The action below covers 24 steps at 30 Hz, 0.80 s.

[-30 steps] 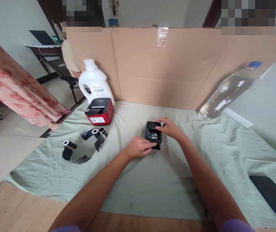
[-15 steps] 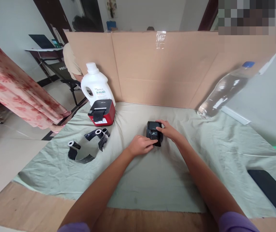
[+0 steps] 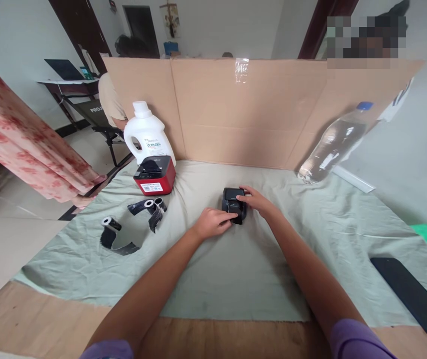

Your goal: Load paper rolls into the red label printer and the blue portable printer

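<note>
A small black printer stands on the green cloth in front of me, with a black strip hanging down its front. My right hand grips its right side, the thumb lying over the top and the other fingers around the back edge. From the left, my left hand reaches in, its index finger stretched out and touching the strip at the front, the other fingers bent below and apart from it. Whether the thumb pinches anything is hard to make out.
Left lie rolls of black ribbon, below a red and black printer and a white detergent bottle. A cardboard panel stands behind. On the right are a clear bottle and a black phone-like slab. Other people are beyond.
The view has shifted slightly. Both hands stay at the black printer in nearly the same pose. The black strip seen on the red printer's front earlier no longer shows.
</note>
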Motion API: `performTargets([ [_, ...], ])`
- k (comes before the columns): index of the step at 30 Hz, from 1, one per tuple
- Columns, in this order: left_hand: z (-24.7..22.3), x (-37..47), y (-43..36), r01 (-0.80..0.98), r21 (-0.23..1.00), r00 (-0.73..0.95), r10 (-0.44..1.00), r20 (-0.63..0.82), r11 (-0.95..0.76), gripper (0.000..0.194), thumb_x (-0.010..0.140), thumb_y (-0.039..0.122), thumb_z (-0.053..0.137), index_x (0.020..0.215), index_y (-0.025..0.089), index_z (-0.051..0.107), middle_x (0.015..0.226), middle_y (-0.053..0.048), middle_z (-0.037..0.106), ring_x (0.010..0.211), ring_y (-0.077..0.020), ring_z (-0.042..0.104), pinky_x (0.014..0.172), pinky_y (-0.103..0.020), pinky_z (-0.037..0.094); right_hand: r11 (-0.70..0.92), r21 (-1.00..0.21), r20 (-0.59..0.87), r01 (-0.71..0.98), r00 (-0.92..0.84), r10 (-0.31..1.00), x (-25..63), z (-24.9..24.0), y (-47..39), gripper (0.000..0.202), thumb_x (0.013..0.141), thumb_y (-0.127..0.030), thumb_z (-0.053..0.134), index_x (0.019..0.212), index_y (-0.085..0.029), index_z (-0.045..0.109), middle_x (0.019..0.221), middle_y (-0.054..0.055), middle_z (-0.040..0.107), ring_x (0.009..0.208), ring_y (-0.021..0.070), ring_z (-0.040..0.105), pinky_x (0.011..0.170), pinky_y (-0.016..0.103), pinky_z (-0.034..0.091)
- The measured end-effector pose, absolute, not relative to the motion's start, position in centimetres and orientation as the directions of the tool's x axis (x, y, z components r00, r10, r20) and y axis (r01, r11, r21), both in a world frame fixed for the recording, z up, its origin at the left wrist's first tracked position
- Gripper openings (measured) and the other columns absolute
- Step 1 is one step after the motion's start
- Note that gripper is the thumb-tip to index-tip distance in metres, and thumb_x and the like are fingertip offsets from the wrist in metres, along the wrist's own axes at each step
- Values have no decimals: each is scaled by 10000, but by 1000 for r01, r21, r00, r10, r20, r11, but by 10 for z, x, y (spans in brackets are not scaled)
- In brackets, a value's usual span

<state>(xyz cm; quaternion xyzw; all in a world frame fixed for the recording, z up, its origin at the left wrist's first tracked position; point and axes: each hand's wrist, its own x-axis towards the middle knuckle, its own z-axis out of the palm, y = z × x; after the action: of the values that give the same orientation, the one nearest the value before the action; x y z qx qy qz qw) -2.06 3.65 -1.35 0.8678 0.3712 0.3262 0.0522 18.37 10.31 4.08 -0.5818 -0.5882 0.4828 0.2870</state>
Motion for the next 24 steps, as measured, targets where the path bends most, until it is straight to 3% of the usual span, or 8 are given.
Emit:
performTargets([
  [3, -11, -20, 37, 660, 399, 427, 755, 498, -636, 409, 861, 259, 571, 1257, 267, 675, 752, 6, 727, 611, -118, 630, 654, -219, 466, -183, -903, -263, 390, -162, 951, 184, 41, 104, 663, 760, -371, 705, 1386, -230, 538, 1305, 110, 571, 820, 157, 582, 678, 275, 461],
  [7, -2, -20, 38, 791, 492, 230, 923, 310, -363, 527, 934, 369, 519, 1452, 275, 501, 683, 34, 673, 608, -125, 607, 647, -219, 435, -212, -902, -292, 377, -172, 941, 185, 38, 106, 692, 767, -385, 704, 1417, -249, 511, 1339, 101, 557, 846, 163, 593, 655, 259, 444],
  [11, 7, -18, 42, 824, 517, 140, 968, 210, -232, 428, 987, 433, 421, 1392, 389, 554, 770, 20, 716, 710, -172, 655, 678, -256, 444, -227, -907, -293, 355, -144, 945, 184, 34, 108, 706, 759, -375, 721, 1418, -236, 511, 1372, 113, 551, 929, 196, 618, 734, 289, 491],
  [14, 10, -15, 45, 838, 516, 89, 977, 193, -178, 395, 988, 451, 406, 1315, 397, 620, 839, 3, 741, 793, -215, 685, 743, -302, 477, -219, -919, -267, 327, -110, 957, 181, 29, 108, 722, 746, -345, 729, 1419, -210, 504, 1384, 128, 555, 965, 216, 635, 787, 320, 519],
  [19, 8, -14, 45, 770, 581, 131, 957, 260, -264, 395, 978, 363, 427, 1323, 330, 618, 1164, -25, 708, 999, -206, 678, 856, -296, 500, -108, -954, -115, 279, -7, 993, 179, 13, 98, 626, 775, -401, 671, 1348, -169, 569, 1326, 141, 618, 1028, 258, 654, 869, 404, 538],
  [24, 1, -18, 45, 772, 595, 165, 975, 150, -222, 676, 946, 483, 469, 1553, 230, 313, 1112, -90, 717, 990, -272, 683, 879, -376, 518, 89, -941, 86, 326, -23, 996, 184, -1, 69, 442, 863, -330, 482, 1232, -183, 675, 1242, 84, 691, 1146, 259, 625, 1045, 453, 451],
])
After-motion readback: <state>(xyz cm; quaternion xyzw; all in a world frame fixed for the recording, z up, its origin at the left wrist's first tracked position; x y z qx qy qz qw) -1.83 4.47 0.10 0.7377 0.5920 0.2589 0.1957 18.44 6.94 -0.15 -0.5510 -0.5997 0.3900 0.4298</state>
